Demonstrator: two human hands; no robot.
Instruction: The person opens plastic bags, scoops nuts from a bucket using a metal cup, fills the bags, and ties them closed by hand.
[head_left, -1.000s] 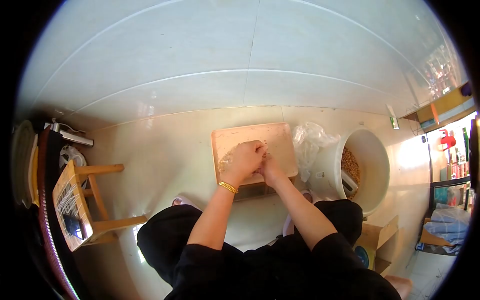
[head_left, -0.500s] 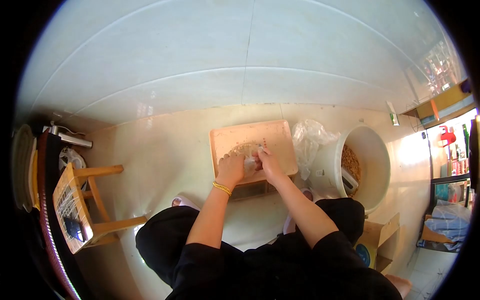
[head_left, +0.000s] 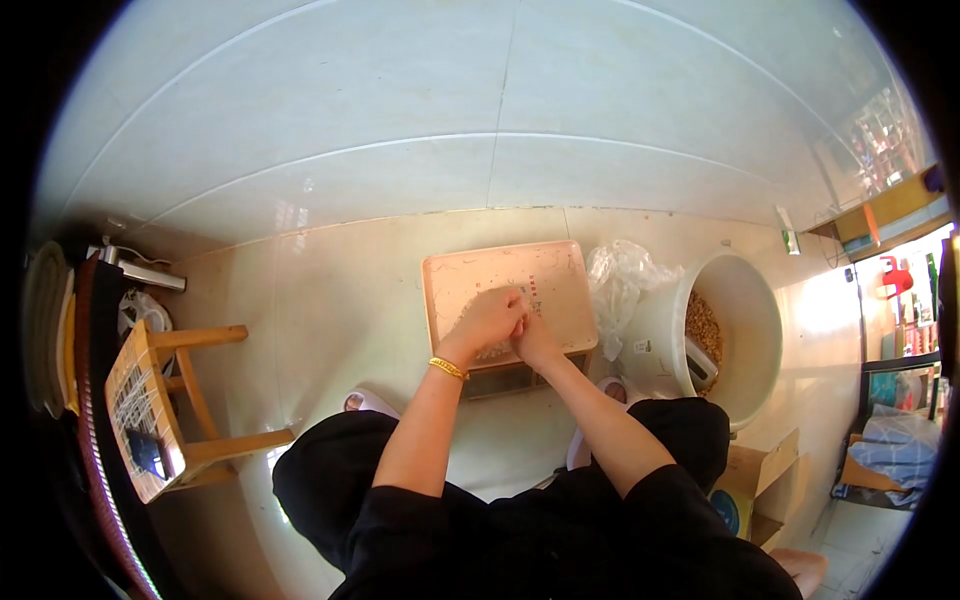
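Over a pinkish tray [head_left: 560, 262], my two hands meet with their fingers together. My left hand [head_left: 487, 322], with a gold bracelet at the wrist, is closed, its knuckles upward. Close against it on the right, my right hand [head_left: 533, 340] is closed too. Whatever lies between the fingers is hidden. Small pale bits are partly visible on the tray under my left hand. The tray rests on a low support, and small red marks show on its surface.
Right of the tray lie a clear plastic bag [head_left: 620, 285] and a tilted white bucket [head_left: 750, 300] holding brown pieces and a scoop. A wooden stool [head_left: 150, 410] stands at the left. An open cardboard box [head_left: 745, 480] is at the lower right.
Half a second ago my hands were apart, with clear plastic between them. Now my left hand has moved up and right to meet my right hand, covering the plastic.
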